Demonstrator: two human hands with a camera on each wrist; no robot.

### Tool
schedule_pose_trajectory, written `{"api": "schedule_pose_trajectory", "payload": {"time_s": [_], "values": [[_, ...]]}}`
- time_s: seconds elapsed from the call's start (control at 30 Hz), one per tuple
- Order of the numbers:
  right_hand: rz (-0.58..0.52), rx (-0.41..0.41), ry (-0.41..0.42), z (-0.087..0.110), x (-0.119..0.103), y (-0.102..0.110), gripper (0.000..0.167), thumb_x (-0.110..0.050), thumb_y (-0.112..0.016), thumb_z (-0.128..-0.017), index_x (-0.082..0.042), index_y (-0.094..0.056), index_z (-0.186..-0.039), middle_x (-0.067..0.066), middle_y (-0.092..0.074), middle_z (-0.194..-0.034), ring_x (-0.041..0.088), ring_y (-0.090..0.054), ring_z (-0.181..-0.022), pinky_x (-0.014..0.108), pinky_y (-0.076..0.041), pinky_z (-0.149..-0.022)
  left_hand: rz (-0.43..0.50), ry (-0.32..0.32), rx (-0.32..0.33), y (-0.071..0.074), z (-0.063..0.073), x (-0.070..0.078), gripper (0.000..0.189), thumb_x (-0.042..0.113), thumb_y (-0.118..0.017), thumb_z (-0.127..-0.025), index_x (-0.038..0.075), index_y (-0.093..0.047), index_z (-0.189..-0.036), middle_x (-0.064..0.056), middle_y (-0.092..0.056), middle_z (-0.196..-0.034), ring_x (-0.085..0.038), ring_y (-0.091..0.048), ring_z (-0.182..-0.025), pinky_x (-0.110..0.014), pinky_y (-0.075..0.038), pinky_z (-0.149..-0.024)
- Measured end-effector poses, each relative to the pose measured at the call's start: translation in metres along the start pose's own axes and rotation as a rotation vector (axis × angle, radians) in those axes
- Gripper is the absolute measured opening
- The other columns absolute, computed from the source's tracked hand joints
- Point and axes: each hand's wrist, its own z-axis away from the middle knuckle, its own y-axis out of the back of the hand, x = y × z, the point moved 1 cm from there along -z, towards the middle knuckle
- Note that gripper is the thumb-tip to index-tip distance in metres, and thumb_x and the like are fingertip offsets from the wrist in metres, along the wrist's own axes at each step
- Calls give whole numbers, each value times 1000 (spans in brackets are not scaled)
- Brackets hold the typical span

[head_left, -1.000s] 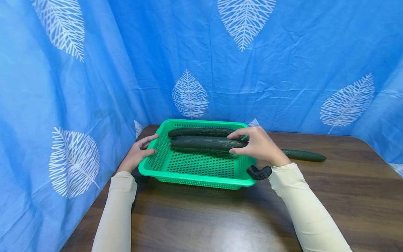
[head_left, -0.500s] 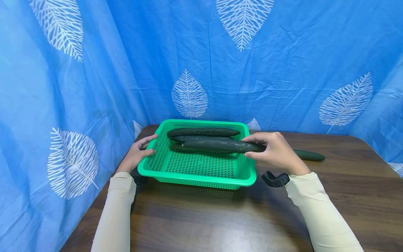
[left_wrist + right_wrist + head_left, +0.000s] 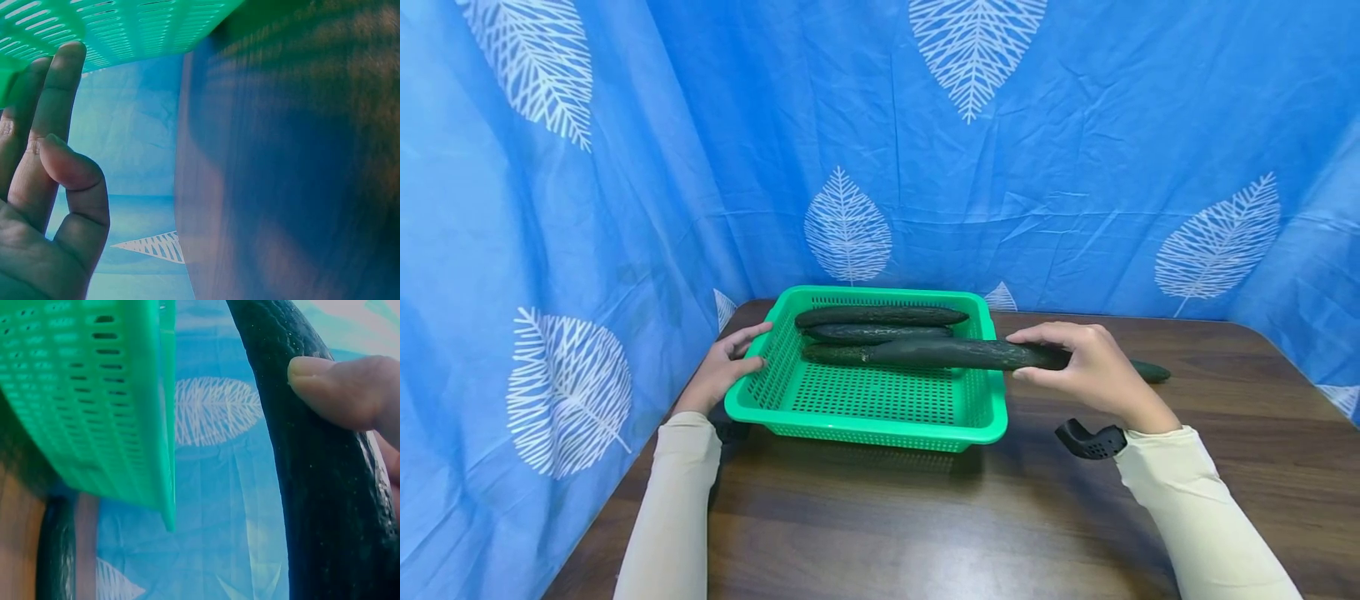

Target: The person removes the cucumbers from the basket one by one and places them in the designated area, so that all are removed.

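Observation:
My right hand (image 3: 1093, 371) grips a long dark green cucumber (image 3: 970, 354), thumb on one side and fingers on the other. The cucumber lies level across the right rim of a green plastic basket (image 3: 887, 426), its left end still over the inside. In the right wrist view my thumb presses on the cucumber (image 3: 312, 462), apart from the basket wall. My left hand (image 3: 721, 371) holds the basket's left rim, thumb on top, with straight fingers (image 3: 65, 81) against the outer wall in the left wrist view. Inside lie a back cucumber (image 3: 880, 315), a middle one (image 3: 887, 332) and a partly covered front one (image 3: 835, 355).
Another cucumber (image 3: 1152, 372) rests on the brown wooden table (image 3: 880, 517) beyond my right hand, mostly hidden by it. A blue curtain (image 3: 1075, 167) with white leaf prints hangs behind the table and along its left side.
My right hand has lifted the cucumber off the others and drawn it rightward, until much of it is past the basket's right rim. The left hand stays at the basket.

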Motion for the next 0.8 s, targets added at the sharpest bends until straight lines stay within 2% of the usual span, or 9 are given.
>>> {"api": "schedule_pose_trajectory", "payload": {"time_s": [0.43, 0.8], "values": [[23, 53, -14, 20, 7, 13, 47, 8, -92, -75, -7, -82, -118, 7, -80, -109, 2, -66, -87, 14, -49, -74, 22, 8, -4, 0, 0, 1, 72, 6, -63, -101, 8, -40, -169, -32, -52, -156, -6, -69, -91, -28, -59, -77], [17, 74, -19, 26, 14, 21, 49, 12, -92, -73, -6, -82, -118, 10, -80, -107, 2, -65, -86, 14, -50, -73, 16, 10, -3, 0, -1, 0, 72, 6, -63, -101, 8, -39, -169, -32, -53, -155, -6, -68, -92, -28, -59, -77]]}}
